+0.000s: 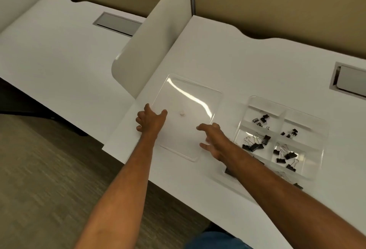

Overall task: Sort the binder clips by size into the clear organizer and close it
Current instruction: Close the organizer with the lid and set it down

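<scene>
The clips are lying sorted in the compartments of the clear organizer (281, 135) on the white desk (247, 60), small ones (261, 119) toward the back, larger ones (254, 143) nearer the person. As far as the view shows, the sorting looks finished and closing is the step in hand. The clear lid (188, 98) is lying flat on the desk just left of the organizer. The left hand (151, 121) is resting at the lid's left edge, its grip released, thumb spread over the plastic. The right hand (213, 139) is reaching over the lid's near right corner with fingers spread, grasping nothing.

To do this well, both hands should be catching opposite edges, since the lid is thin and likely slippery. It should be lifted level, carried right, and lined up with the rim before pressing. The small knob (181, 113) probably belongs facing up. Any clip handles standing above the dividers could be keeping the lid from seating.
</scene>
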